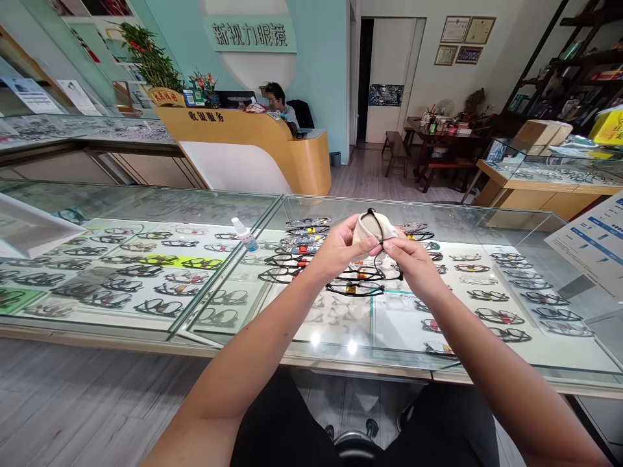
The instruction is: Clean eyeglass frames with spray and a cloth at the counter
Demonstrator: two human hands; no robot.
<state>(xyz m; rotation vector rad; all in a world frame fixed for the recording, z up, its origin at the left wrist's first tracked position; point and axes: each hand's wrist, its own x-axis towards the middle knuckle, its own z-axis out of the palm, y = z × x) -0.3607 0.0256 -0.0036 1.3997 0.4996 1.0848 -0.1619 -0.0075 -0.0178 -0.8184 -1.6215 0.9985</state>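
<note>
My left hand (341,245) is closed on a cream cleaning cloth (368,227) wrapped round part of a pair of black-framed glasses (384,263). My right hand (406,256) pinches the same glasses by the frame, right beside the cloth. Both hands hover just above the glass counter top (272,305). A row of several glasses (304,243) lies on the counter directly behind and under my hands. One lens of the held pair hangs below my fingers; the other is hidden in the cloth.
A small spray bottle (244,235) lies on the counter to the left. Display cases below hold several rows of frames (121,272). A person sits behind the yellow reception desk (253,146). A printed sign (596,240) stands at the right.
</note>
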